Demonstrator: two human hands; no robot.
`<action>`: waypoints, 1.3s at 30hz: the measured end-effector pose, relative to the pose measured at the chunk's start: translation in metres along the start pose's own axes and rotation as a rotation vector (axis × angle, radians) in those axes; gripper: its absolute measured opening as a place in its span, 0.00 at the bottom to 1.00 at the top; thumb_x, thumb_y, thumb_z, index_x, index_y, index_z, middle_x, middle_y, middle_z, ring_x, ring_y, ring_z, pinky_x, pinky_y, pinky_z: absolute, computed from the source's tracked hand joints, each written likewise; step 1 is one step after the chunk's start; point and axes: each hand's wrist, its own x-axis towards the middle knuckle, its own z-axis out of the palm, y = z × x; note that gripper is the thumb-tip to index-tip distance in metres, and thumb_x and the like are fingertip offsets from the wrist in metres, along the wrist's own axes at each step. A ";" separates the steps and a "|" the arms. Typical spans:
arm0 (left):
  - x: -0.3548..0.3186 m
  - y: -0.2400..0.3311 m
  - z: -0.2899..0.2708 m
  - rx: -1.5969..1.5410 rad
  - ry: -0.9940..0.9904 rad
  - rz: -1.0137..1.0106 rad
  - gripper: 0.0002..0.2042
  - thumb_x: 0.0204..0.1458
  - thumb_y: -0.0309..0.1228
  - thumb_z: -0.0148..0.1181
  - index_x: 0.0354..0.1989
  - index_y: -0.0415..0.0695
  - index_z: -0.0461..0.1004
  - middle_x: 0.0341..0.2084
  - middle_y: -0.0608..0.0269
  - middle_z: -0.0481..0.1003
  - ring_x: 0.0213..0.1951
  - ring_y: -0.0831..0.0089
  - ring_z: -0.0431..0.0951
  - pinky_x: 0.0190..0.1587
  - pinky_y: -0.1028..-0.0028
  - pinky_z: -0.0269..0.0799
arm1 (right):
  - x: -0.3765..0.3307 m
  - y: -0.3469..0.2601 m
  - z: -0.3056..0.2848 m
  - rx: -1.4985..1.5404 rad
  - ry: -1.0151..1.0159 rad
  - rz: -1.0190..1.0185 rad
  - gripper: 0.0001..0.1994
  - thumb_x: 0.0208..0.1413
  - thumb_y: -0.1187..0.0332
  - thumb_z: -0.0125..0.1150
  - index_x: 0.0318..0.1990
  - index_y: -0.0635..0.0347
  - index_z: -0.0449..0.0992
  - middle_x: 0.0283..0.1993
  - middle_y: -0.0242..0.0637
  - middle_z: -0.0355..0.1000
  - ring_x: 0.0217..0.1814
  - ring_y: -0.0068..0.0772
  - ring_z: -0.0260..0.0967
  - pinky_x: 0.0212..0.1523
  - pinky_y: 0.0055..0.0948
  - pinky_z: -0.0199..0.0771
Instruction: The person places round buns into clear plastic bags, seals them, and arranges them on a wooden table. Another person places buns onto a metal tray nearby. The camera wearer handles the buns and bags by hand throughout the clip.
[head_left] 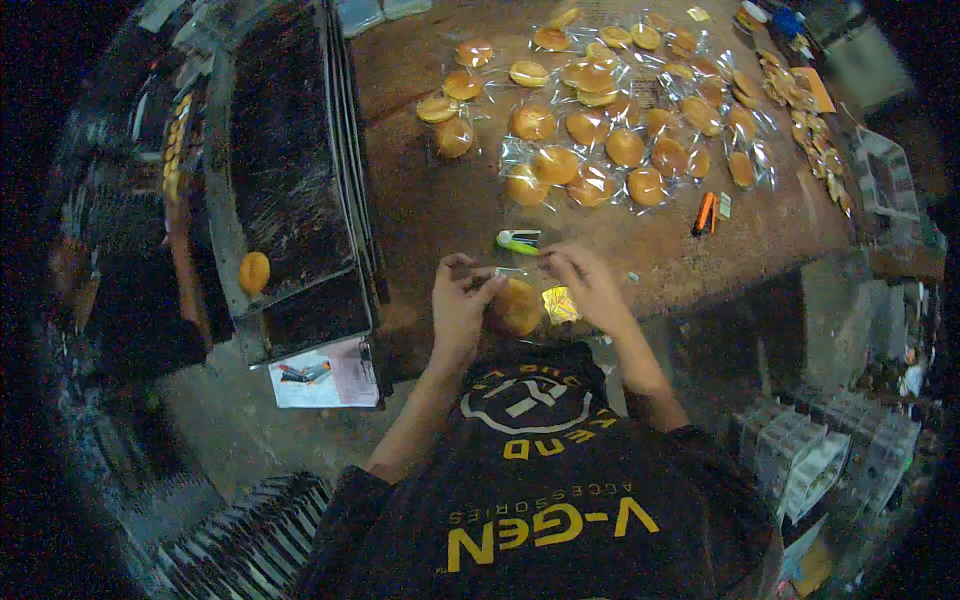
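A round golden bun (517, 308) lies in a clear plastic bag (510, 271) at the near edge of the table, between my hands. My left hand (462, 300) pinches the bag's upper end, its fingers bent beside the bun. On the other side, my right hand (586, 288) is closed with its fingertips together by the bag's end; whatever they grip is too small to make out. A small green-and-white tool (518, 241), like a stapler, lies just beyond my fingers. Beside the bun, near my right wrist, sits a stack of yellow labels (561, 305).
Many bagged buns (625, 148) cover the far middle of the wooden table (420, 190). An orange-and-black tool (706, 213) lies right of them. Dark baking trays (285, 150) are stacked at left, one loose bun (254, 272) on top. Small brown pieces (820, 150) line the right edge.
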 end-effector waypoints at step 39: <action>-0.036 -0.040 0.044 0.070 -0.054 -0.007 0.18 0.51 0.22 0.70 0.42 0.43 0.64 0.34 0.62 0.77 0.40 0.75 0.78 0.43 0.75 0.76 | -0.044 0.018 -0.001 0.061 0.018 0.176 0.09 0.59 0.72 0.65 0.46 0.63 0.78 0.48 0.41 0.79 0.48 0.36 0.77 0.50 0.31 0.74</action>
